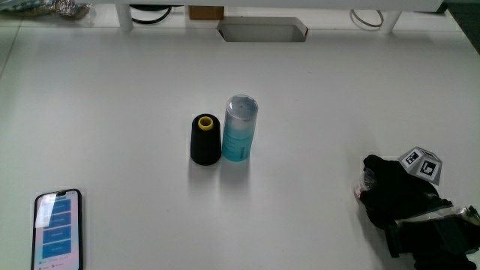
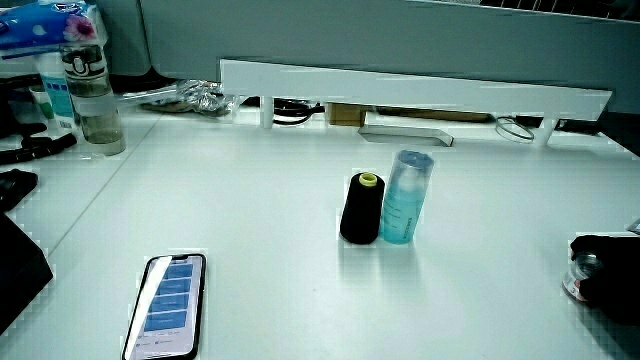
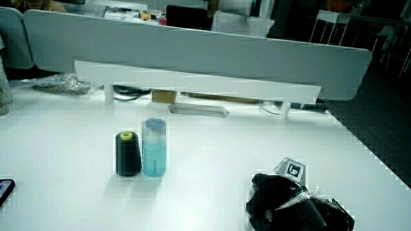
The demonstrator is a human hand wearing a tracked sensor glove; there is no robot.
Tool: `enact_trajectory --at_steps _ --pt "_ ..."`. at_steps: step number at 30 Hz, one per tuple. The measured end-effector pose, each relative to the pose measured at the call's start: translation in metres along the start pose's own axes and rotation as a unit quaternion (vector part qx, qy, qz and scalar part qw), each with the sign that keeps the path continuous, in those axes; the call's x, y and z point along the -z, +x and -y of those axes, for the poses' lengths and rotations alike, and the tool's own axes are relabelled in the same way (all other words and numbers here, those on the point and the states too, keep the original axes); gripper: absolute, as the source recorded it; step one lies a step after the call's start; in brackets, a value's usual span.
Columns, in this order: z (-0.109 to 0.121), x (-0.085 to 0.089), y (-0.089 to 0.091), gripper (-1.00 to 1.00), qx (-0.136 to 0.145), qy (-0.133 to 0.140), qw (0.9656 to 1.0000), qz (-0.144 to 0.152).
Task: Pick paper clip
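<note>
Three views, main view first: the table (image 1: 337, 90) is white, seen from above.
Hand, main view: the hand (image 1: 397, 202) lies low on the table at the edge nearest the person, well apart from the other things, its forearm going out of view.
Cube, main view: the patterned cube (image 1: 421, 163) sits on the back of the glove.
Hand state, main view: the fingers (image 1: 379, 176) are curled down, closed narrow around a small thing at their tips.
Paper clip, main view: the paper clip (image 1: 363, 185) shows only as a small reddish and pale shiny bit under the fingertips, touching the table; its shape I cannot tell.
Middle of table, main view: a black thread cone (image 1: 205, 140) with a yellow top stands upright, touching a blue bottle (image 1: 240, 129).
Phone, main view: a phone (image 1: 58, 229) lies flat with its screen lit, near the person's edge.
Hand, side view: the hand (image 2: 610, 275) is cut by the frame; the paper clip (image 2: 580, 272) looks shiny above and red below, half covered by the glove.
Other things, same side view: thread cone (image 2: 361, 210), blue bottle (image 2: 406, 198) and phone (image 2: 170, 305) stand as told; a clear bottle (image 2: 95, 95) stands near the low partition (image 2: 420, 95).
Hand, side view: the hand (image 3: 282, 199) is a dark curled shape with the cube (image 3: 292, 171) on it; the paper clip is hidden here.
Cone and bottle, same side view: thread cone (image 3: 128, 154) and blue bottle (image 3: 154, 147) touch, farther from the person than the hand.
</note>
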Motion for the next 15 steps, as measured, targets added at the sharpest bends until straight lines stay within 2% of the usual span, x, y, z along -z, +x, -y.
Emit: enact_trajectory --at_steps 1,2,3,4,6,7,8,10,13,15 --pt "-0.001 -0.001 0.001 1.00 0.006 0.002 1.0000 0.002" --pt "0.003 -0.002 -0.004 1.00 -0.003 0.004 1.0000 0.002" --pt "0.004 -0.003 -0.006 1.00 -0.002 0.009 0.9999 0.008" --pt "0.007 -0.004 -0.011 1.00 -0.017 0.006 0.9998 0.006" --pt "0.009 -0.005 -0.017 1.00 -0.016 0.011 0.9997 0.014" --pt "0.014 -0.007 -0.022 1.00 -0.030 0.011 0.9994 0.012" --pt "0.016 -0.008 -0.025 1.00 -0.030 0.020 0.9992 0.018" --pt "0.019 -0.008 -0.032 1.00 -0.041 0.018 0.9988 0.023" --pt "0.025 -0.006 -0.047 1.00 -0.067 0.032 0.9968 0.029" --pt "0.026 -0.003 -0.056 1.00 -0.074 0.020 0.9965 0.031"
